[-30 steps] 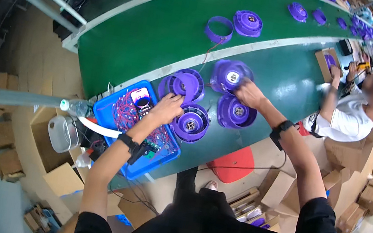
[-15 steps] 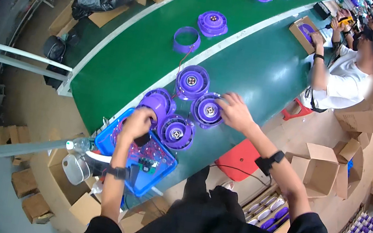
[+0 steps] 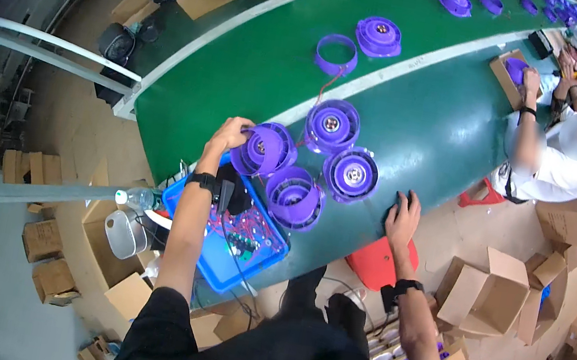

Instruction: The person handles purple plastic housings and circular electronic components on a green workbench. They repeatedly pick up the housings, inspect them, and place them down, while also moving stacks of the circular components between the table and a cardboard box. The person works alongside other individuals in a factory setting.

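Note:
My left hand [image 3: 233,134] has its fingers bent over the left rim of a purple ring [image 3: 253,153], which lies tilted over a round purple fan-like housing. Close by stand a far purple housing [image 3: 332,125], a right one [image 3: 351,175] with a pale metal centre, and a near one [image 3: 290,194] with a curved purple band across it. My right hand [image 3: 403,218] rests at the table's front edge, fingers stretched and apart, holding nothing. Under my left forearm sits a blue tray [image 3: 218,272] with red wires and small green circuit boards [image 3: 243,249].
A green belt [image 3: 238,72] runs behind the table, carrying a purple ring [image 3: 336,54] and a housing [image 3: 379,36]. Right of me a co-worker [image 3: 565,169] handles a purple part in a carton. A red stool [image 3: 373,267] and open cartons [image 3: 483,293] stand below the table edge.
My right hand has left the right housing and come back to the table edge. My left hand has shifted to the ring's left rim. The view has turned, sliding the scene rightward.

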The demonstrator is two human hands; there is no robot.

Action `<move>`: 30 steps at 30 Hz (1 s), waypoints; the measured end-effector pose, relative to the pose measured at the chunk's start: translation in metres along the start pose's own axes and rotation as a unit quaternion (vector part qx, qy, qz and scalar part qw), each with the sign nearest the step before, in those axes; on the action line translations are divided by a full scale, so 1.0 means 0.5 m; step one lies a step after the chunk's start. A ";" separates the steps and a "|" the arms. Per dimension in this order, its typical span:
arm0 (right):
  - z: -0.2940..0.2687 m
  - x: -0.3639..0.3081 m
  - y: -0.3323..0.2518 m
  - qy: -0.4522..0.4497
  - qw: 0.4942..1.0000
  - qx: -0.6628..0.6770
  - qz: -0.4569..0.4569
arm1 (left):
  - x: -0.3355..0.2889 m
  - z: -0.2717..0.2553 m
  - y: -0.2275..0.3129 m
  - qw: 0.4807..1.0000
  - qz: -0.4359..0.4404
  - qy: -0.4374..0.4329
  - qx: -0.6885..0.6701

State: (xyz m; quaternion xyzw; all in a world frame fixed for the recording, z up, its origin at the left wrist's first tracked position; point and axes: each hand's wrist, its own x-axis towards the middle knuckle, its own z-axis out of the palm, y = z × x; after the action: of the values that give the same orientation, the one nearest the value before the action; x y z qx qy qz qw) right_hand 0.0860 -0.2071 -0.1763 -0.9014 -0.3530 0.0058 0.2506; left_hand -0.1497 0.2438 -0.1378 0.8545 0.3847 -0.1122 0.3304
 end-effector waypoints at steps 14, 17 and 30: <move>0.070 -0.015 -0.035 0.048 0.991 -0.091 0.084 | 0.091 -0.071 -0.048 0.649 -0.164 0.318 -0.671; 0.069 -0.014 -0.044 0.041 0.994 -0.076 0.063 | 0.062 -0.059 -0.194 0.650 -0.187 0.334 -0.657; 0.076 -0.021 -0.043 0.045 0.994 -0.073 0.064 | -0.186 0.191 0.093 0.990 0.018 -0.060 -0.126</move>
State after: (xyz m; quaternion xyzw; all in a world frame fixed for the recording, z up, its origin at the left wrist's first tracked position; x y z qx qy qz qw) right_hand 0.0577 -0.1835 -0.2014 -0.9375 -0.2823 -0.0446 0.1987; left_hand -0.1728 0.1047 -0.1464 0.8047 0.3598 -0.1081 0.4597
